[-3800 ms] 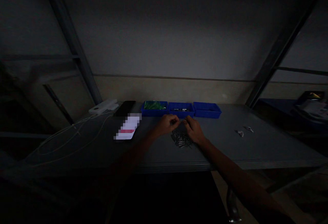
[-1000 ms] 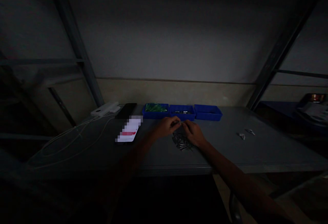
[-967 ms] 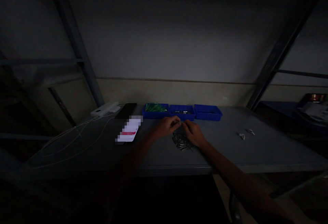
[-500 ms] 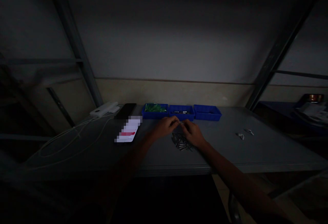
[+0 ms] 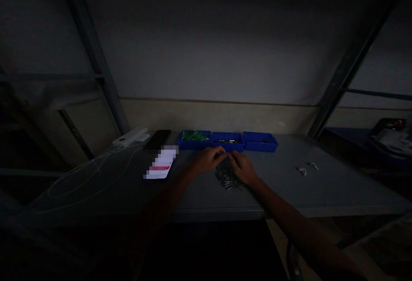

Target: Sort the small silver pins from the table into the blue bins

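Note:
My left hand (image 5: 208, 160) and my right hand (image 5: 243, 167) meet fingertip to fingertip above the grey table, just in front of the blue bins. Both are closed in a pinch around something small between them, too dark and tiny to name. Below the fingers lies a loose pile of thin metal pieces (image 5: 229, 181), close to my right hand. Behind my hands, the middle blue bin (image 5: 228, 147) holds several shiny metal pieces. Green pieces (image 5: 193, 135) fill the left blue bin (image 5: 194, 145).
A right-hand blue bin (image 5: 261, 146) completes the row. At left lie a lit phone (image 5: 165, 165), a dark flat object (image 5: 158, 138), a white power strip (image 5: 130, 137) and looping cables (image 5: 96, 169). Two small white items (image 5: 302, 171) rest at right. Metal posts flank the table (image 5: 283, 186).
My fingertips have shifted slightly around the small thing, which shows less now. Both hands otherwise keep their place, and the pile and bins look the same.

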Demonstrator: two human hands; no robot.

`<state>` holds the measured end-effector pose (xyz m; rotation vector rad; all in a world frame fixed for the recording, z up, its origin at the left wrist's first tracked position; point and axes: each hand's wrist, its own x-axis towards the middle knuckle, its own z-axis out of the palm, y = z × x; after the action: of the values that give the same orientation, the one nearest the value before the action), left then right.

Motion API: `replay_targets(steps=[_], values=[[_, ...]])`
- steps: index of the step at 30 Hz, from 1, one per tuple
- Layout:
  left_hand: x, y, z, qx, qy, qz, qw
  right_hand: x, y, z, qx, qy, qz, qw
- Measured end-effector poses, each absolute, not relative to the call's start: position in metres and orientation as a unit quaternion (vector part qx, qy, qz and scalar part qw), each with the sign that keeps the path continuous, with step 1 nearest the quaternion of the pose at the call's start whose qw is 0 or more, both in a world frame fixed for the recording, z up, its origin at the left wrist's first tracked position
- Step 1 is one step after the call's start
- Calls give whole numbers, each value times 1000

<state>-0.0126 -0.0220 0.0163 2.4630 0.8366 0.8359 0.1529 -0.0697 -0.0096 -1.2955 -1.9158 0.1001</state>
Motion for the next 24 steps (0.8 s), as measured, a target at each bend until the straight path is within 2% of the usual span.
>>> replay_targets(steps=[24], values=[[-12, -25, 19, 878, 297, 314, 206, 154, -70, -10, -500, -759, 41, 414]])
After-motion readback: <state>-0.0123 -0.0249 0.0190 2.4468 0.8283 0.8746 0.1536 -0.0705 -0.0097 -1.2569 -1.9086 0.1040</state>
